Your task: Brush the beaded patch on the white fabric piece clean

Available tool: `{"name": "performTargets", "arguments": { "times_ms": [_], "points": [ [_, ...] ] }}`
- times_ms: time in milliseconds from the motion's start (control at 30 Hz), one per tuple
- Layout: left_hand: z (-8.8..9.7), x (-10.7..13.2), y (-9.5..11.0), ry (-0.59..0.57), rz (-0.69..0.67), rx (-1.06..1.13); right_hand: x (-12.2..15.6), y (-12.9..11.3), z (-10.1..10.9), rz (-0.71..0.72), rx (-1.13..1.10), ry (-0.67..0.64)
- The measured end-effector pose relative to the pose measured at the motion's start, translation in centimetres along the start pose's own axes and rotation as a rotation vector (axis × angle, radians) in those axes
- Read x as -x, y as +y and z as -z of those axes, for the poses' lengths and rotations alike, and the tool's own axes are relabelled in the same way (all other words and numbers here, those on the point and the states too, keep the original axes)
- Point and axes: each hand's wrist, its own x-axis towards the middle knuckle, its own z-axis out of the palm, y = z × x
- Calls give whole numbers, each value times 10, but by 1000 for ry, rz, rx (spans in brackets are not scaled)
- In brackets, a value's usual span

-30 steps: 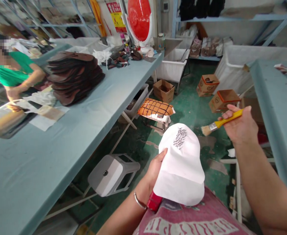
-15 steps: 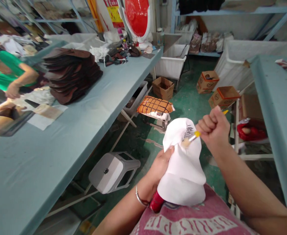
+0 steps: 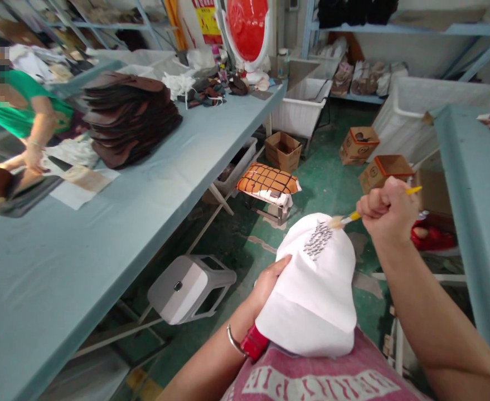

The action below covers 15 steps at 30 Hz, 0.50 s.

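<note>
My left hand (image 3: 267, 285) grips the side of a curved white fabric piece (image 3: 311, 301), which rests against my pink printed shirt (image 3: 311, 381). A patch of dark stitched or brushed marks (image 3: 318, 240) shows near its top. My right hand (image 3: 387, 211) is closed around a thin yellow-handled brush (image 3: 353, 217), and the pale bristles touch the upper edge of the white piece. A red object (image 3: 253, 342) sits by my left wrist, partly hidden by the fabric.
A long blue-grey table (image 3: 81, 234) at left holds a stack of brown shaped pieces (image 3: 130, 120). Beyond it, a co-worker's hand (image 3: 33, 159) rests near papers. A grey plastic stool (image 3: 190, 289), cardboard boxes (image 3: 284, 151) and white bins stand on the green floor. Another table (image 3: 479, 195) runs along the right.
The brush has moved up from the white piece's middle to its top edge. The fabric now lies smoother and less pinched, and the dark marks show fully. The co-worker's hand has shifted slightly.
</note>
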Motion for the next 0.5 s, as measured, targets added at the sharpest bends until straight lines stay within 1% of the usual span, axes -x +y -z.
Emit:
{"name": "performTargets", "arguments": {
  "times_ms": [67,100,133,167,200,233,267,300,367,433,500],
  "points": [
    [-3,-1,1,-8,18,22,8,4,-8,-122,-59,-134],
    [-4,-1,1,-14,32,24,10,8,-8,-196,-62,-201],
    [-5,1,1,-18,37,19,8,12,-4,-202,-55,-188],
    [-5,3,2,-15,33,6,2,16,4,-159,-25,-114],
    [-5,7,3,-9,22,-12,-7,19,18,-72,11,-3],
    [-4,10,5,-2,10,-31,-19,19,34,17,35,119],
    [-4,13,6,4,-2,-44,-31,17,52,38,-9,219],
    [-4,16,8,8,-17,-45,-43,13,70,10,-113,298],
    [-4,16,13,8,-53,-17,-60,1,96,-129,-436,383],
    [-5,14,16,2,-83,21,-64,-7,106,-263,-791,390],
    [-6,11,18,-1,-93,32,-60,-10,105,-308,-1021,371]
  ]
}}
